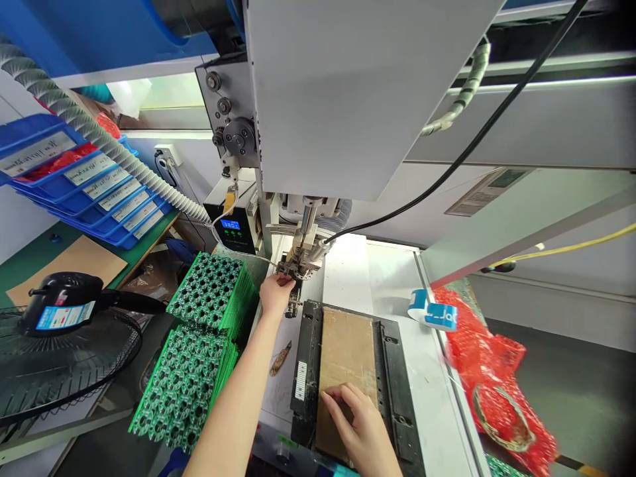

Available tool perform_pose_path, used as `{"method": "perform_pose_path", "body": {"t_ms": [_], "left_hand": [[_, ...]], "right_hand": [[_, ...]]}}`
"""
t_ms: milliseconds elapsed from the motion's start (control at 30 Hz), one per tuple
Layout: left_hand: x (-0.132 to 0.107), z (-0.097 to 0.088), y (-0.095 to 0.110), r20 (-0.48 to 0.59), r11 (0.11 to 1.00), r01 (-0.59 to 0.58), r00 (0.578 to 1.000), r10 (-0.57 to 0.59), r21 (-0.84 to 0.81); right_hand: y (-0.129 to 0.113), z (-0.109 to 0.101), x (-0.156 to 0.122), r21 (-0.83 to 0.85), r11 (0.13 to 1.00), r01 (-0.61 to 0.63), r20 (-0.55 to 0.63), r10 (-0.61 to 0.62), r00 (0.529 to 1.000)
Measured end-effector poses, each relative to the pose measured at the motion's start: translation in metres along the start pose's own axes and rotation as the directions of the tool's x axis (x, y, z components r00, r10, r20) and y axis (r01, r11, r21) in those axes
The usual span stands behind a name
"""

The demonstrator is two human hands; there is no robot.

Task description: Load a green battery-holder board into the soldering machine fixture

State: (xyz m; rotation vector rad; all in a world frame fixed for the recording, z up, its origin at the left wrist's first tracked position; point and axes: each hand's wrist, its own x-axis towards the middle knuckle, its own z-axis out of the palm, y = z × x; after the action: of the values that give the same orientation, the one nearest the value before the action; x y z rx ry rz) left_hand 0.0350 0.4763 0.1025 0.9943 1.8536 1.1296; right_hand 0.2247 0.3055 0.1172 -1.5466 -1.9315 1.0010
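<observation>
Centrally, the left hand (pixel 275 293) is reaching up to the lower end of the soldering head (pixel 298 257), with its fingers bunched together against the metal parts there; whether they are clamping anything, I cannot tell. The head is hanging just at 12 o'clock of the black fixture tray (pixel 304 351). A brown cardboard sheet (pixel 345 348) is lying flat in that tray, and the right hand (pixel 358 421) is resting on the sheet's 6 o'clock end, palm down, fingers spread and gripping nothing.

A small brown tool (pixel 281 358) is lying at 9 o'clock of the tray, just beside it. Farther toward 9 o'clock, two stacks of green circuit boards (pixel 211 291) are leaning one below the other. A temperature display (pixel 231 225) is glowing blue at 11 o'clock of the head. A black fan (pixel 59 311) is sitting at the far 9 o'clock edge, with blue bins (pixel 74 179) above it. At 3 o'clock of the tray, a blue-and-white tape roll (pixel 433 311) is touching a red mesh bag (pixel 491 377).
</observation>
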Motion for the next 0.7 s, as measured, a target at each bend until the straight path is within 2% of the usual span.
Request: {"method": "perform_pose_path", "body": {"t_ms": [100,200,400,533,700], "left_hand": [[0.0,0.0,-0.001,0.009,1.0,0.001,1.0,-0.001,-0.003],[0.0,-0.001,-0.001,0.019,1.0,0.002,1.0,-0.002,-0.01],[0.0,-0.004,0.003,0.033,0.999,-0.002,0.999,0.004,-0.038],[0.001,-0.006,0.006,0.061,0.998,0.001,0.998,0.003,-0.062],[0.006,-0.006,0.003,0.077,0.998,0.022,0.997,-0.017,-0.057]], "right_hand": [[-0.007,0.0,0.002,0.034,0.999,0.01,0.015,-0.011,1.0],[-0.024,-0.002,0.01,0.124,0.992,0.041,0.001,-0.041,0.999],[-0.069,0.007,0.051,0.194,0.97,0.146,-0.067,-0.135,0.989],[-0.087,0.019,0.081,0.105,0.982,0.157,-0.05,-0.153,0.987],[-0.104,0.023,0.107,-0.069,0.996,0.058,-0.056,-0.062,0.997]]}}
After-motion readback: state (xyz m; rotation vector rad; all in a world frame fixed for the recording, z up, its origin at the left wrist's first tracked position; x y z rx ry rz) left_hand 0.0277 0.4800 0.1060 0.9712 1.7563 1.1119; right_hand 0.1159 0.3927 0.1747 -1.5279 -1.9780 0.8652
